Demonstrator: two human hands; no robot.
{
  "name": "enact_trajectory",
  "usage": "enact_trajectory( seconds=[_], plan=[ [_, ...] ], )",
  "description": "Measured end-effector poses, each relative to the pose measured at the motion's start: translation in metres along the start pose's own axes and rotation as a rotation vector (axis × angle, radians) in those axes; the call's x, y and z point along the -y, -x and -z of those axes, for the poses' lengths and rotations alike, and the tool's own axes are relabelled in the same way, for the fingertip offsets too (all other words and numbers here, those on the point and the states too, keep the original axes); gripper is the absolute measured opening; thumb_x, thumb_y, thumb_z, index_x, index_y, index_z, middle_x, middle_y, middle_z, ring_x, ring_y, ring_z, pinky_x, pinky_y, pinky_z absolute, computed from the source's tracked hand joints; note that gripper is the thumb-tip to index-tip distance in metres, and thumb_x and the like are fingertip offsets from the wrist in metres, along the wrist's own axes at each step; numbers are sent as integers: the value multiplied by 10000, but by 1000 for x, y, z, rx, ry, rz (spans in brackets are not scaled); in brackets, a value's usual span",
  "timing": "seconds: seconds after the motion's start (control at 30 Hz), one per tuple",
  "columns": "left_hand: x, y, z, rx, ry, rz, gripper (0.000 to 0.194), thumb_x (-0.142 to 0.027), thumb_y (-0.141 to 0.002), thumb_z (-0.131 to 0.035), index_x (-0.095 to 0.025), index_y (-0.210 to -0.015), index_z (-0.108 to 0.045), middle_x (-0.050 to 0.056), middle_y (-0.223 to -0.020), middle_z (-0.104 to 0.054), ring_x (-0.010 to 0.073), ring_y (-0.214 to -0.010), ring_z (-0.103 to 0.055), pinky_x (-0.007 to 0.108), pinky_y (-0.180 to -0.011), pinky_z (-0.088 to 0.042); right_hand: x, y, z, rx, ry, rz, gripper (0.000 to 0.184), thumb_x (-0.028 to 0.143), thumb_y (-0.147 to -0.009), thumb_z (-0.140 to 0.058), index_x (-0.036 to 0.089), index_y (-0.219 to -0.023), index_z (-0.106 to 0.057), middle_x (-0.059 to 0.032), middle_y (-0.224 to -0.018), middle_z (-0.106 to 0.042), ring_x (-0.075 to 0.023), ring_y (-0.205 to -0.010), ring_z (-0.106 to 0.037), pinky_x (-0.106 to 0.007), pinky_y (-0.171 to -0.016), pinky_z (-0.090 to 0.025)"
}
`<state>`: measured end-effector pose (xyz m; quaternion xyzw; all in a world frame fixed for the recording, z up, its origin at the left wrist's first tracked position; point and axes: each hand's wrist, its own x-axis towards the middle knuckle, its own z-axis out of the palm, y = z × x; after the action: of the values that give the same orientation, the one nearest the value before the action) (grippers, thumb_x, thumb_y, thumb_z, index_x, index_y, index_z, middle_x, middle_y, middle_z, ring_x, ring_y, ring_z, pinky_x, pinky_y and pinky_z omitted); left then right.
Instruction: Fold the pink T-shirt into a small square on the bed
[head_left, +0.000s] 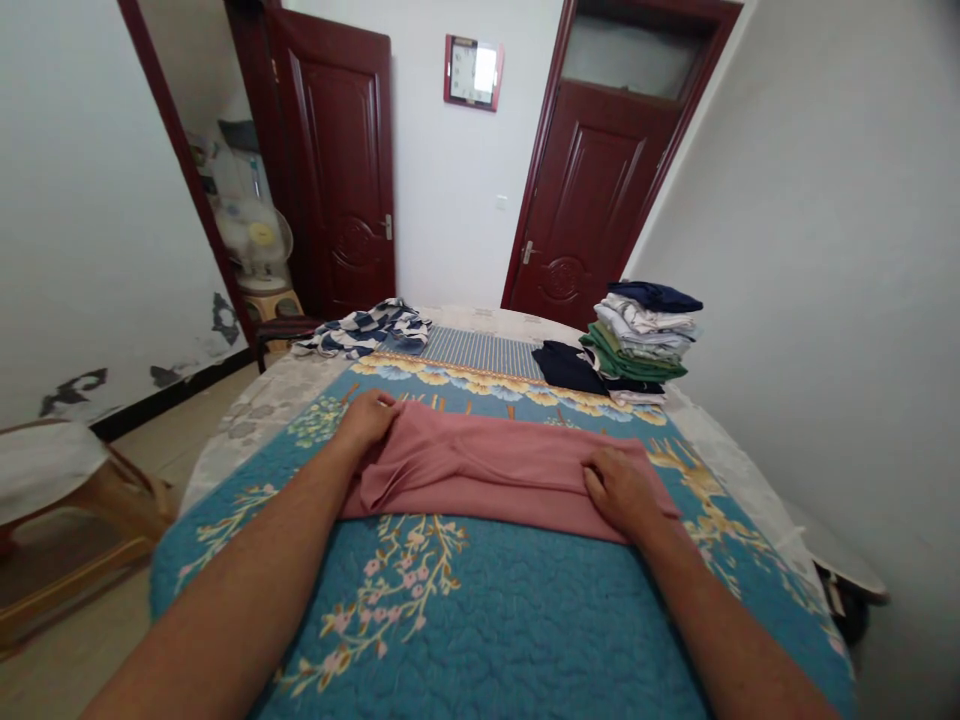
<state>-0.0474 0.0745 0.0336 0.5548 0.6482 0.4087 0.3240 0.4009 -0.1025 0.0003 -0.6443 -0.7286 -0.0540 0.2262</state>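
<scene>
The dusty-pink garment (495, 470) lies doubled over in a long band across the middle of the blue quilted bedspread (465, 610). My left hand (366, 420) and right hand (619, 490) sit on top of it at either end, half curled and pressing down, though I cannot tell whether my fingers actually pinch the fabric. Near my left hand the cloth bunches into loose creases, and uneven pressure could drag them out of line, since soft fabric may slide on the quilting. Farther up the bed on the right, the stack of folded clothes (645, 335) stands tall and looks unsteady, so a knock could topple it onto the navy garment (566, 366) just beside it. A crumpled navy-and-white patterned garment (367, 328) lies toward the far left. No brand or label shows on anything, and glare washes out the face of the wall clock (472, 72).
</scene>
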Motion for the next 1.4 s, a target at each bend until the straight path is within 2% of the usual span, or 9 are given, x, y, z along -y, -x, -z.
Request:
enact_trajectory(
  seconds=[0.27, 0.37, 0.47, 0.57, 0.73, 1.03, 1.23, 1.33, 1.4],
  plan=[
    [9, -9, 12, -55, 249, 166, 294, -359, -699, -760, -217, -846, -549, -22, -605, -542, 163, -550, -564, 293, -539, -483, -14, 8, -13, -20, -72, -36, 205, 278, -950, -497, 236, -1034, -680, -106, -1077, -727, -283, -1034, -677, -426, -961, -520],
    [8, -6, 12, -21, 284, 169, 330, -436, -726, -751, -205, -894, -585, -7, -664, -593, 165, -590, -598, 281, -551, -493, -15, 7, -14, -23, -61, -29, 219, 282, -953, -494, 226, -1044, -685, -106, -1081, -727, -281, -1035, -679, -428, -971, -520],
    [7, -1, 11, 16, 241, 127, 455, -490, -659, -830, -198, -968, -668, 17, -732, -668, 192, -640, -643, 267, -537, -464, -14, 7, -14, -38, -48, -3, 226, 285, -952, -492, 217, -1030, -694, -101, -1057, -729, -275, -1021, -680, -414, -966, -519],
    [8, -1, 9, -21, 157, 77, 494, -399, -608, -884, -193, -1024, -715, 37, -769, -718, 218, -678, -675, 264, -544, -448, -13, 8, -13, -55, -39, 7, 229, 285, -950, -494, 215, -1032, -696, -99, -1046, -732, -272, -1008, -681, -409, -953, -519],
    [15, -5, 10, -108, 169, 127, 431, -328, -686, -836, -161, -1059, -701, 85, -817, -756, 228, -687, -686, 278, -565, -470, -14, 8, -13, -69, -52, 3, 212, 284, -948, -499, 219, -1008, -691, -94, -1036, -733, -270, -984, -683, -412, -935, -525],
    [24, -9, 8, -127, 228, 110, 394, -240, -754, -758, -178, -1136, -685, 85, -874, -756, 222, -742, -688, 267, -598, -474, -21, 10, -17, -93, 22, -24, 224, 307, -960, -494, 209, -1008, -690, -110, -1043, -729, -273, -1000, -678, -396, -924, -516],
    [20, -6, 10, -23, 316, 133, 514, -301, -800, -721, -162, -1287, -637, 45, -759, -712, 201, -635, -669, 256, -552, -472, -24, 12, -13, -103, 111, -63, 207, 307, -963, -482, 216, -926, -664, -106, -976, -709, -267, -959, -663, -375, -877, -500],
    [15, -3, 16, 94, 360, 118, 647, -340, -704, -842, -191, -1307, -661, 61, -856, -753, 219, -712, -720, 285, -611, -540, -25, 12, -13, -98, 112, -56, 209, 303, -968, -469, 212, -923, -651, -102, -970, -704, -265, -946, -660, -375, -872, -493],
    [12, -1, 17, 107, 394, 73, 672, -263, -615, -897, -214, -1259, -708, 76, -985, -773, 235, -845, -752, 302, -708, -583, -25, 12, -13, -102, 111, -53, 208, 302, -965, -469, 212, -923, -652, -99, -968, -703, -266, -952, -658, -376, -881, -490]
  ],
)
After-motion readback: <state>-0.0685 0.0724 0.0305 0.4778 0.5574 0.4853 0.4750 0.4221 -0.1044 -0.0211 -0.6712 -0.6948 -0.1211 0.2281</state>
